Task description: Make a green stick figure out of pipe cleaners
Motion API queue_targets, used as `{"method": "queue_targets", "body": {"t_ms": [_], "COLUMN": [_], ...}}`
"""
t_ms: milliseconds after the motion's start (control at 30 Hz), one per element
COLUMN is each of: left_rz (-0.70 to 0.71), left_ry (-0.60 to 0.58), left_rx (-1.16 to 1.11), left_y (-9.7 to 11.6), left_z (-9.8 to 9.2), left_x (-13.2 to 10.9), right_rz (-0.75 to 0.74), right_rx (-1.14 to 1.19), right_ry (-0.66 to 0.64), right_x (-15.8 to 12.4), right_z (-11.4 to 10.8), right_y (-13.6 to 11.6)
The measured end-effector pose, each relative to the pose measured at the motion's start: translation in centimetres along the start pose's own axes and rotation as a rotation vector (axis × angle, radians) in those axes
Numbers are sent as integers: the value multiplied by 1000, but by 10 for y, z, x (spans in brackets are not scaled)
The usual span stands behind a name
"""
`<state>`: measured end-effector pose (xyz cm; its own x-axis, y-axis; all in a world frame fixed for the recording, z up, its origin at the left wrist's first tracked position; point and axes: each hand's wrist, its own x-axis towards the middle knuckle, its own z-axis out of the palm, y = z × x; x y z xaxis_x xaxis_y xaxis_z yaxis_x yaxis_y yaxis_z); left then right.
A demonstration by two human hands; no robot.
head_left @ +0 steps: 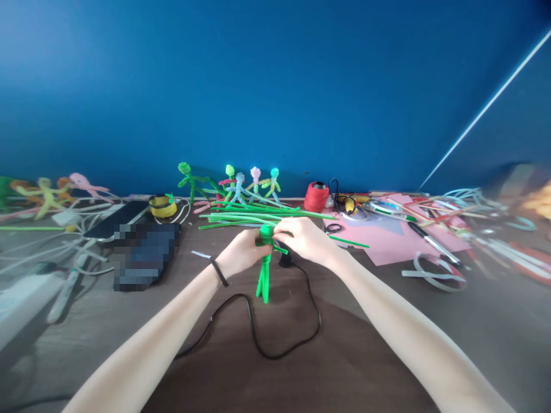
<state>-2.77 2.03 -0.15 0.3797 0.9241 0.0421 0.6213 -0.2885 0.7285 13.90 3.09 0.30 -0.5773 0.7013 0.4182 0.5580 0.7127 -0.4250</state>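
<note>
Between my hands hangs a green pipe-cleaner figure (266, 265), with a coiled round head on top and its legs pointing down. My left hand (245, 252), a dark band at its wrist, pinches the figure just below the head. From the other side my right hand (301, 238) has its fingers closed at the head and upper body; a short green end sticks out under them. Just behind lies a loose bunch of green pipe cleaners (241, 218). Several finished-looking pipe-cleaner figures (239, 186) lean against the blue wall.
A black cable (253, 338) snakes across the brown table (301, 378). To the left are a phone (117, 219), a dark pixelated object (148, 255) and yellow tape (162, 207). Red thread (316, 198), pink paper (365, 244) and a black-and-white pen (433, 242) lie right.
</note>
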Motion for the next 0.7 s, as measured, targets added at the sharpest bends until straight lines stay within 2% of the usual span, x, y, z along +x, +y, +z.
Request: {"method": "queue_targets", "body": {"t_ms": [100, 267, 467, 600, 700], "left_rz": [-27, 20, -45, -36, -54], "left_ry": [55, 132, 233, 295, 297], "left_rx": [-1, -89, -189, -252, -303], "left_y": [0, -2, -9, -9, -6], "left_z": [1, 1, -1, -5, -9], "left_x": [1, 2, 4, 4, 4], "right_rz": [-32, -1, -9, 7, 47], "right_rx": [-78, -132, 1, 79, 158], "right_ry": [13, 37, 63, 36, 0], "right_x": [-1, -3, -3, -3, -3], "right_z": [3, 9, 11, 11, 12], "right_y": [-9, -15, -17, -16, -10]}}
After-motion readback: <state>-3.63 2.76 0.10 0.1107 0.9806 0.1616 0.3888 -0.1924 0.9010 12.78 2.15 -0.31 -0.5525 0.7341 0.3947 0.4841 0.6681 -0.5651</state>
